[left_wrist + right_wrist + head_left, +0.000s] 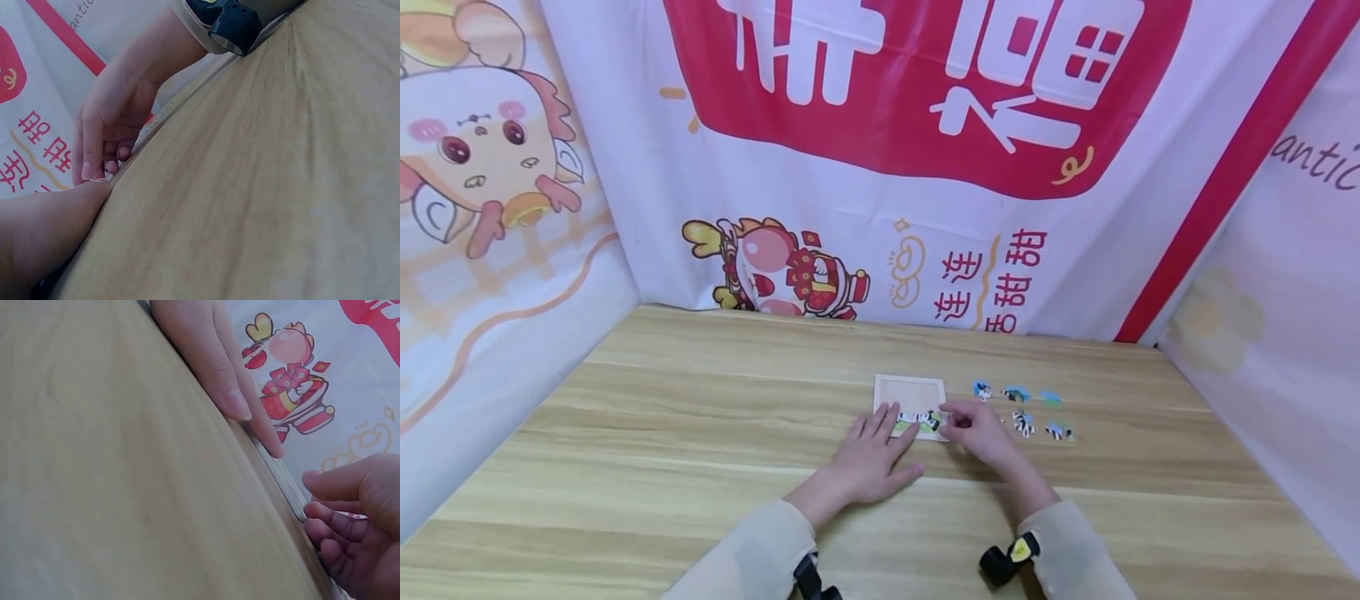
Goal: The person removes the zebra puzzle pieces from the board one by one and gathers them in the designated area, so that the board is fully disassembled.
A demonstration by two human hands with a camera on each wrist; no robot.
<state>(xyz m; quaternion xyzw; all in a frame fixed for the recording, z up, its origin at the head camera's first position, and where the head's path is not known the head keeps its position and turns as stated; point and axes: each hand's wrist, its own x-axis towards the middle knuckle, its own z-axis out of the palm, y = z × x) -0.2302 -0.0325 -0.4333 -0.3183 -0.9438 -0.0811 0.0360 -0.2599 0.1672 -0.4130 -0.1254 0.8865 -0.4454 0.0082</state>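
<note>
In the head view a small white-rimmed puzzle tray (910, 379) lies on the table, with zebra-patterned pieces (917, 419) along its near side. My left hand (868, 458) rests on the tray's left side and near edge, fingers spread and straight. At the near right corner, my right hand (973, 429) has curled fingers and pinches the end of a puzzle piece, mostly hidden by the fingertips. The left wrist view shows a thin pale edge by the right hand's (115, 119) fingertips. In the right wrist view, the left hand's fingers (219, 381) lie along the tray's edge.
To the right of the tray, loose puzzle pieces lie in two rows, among them a blue-and-green one (1051, 400) and a striped one (1022, 423). The right hand partly covers the near row. Printed cloth (820, 192) hangs behind the wooden table (700, 400).
</note>
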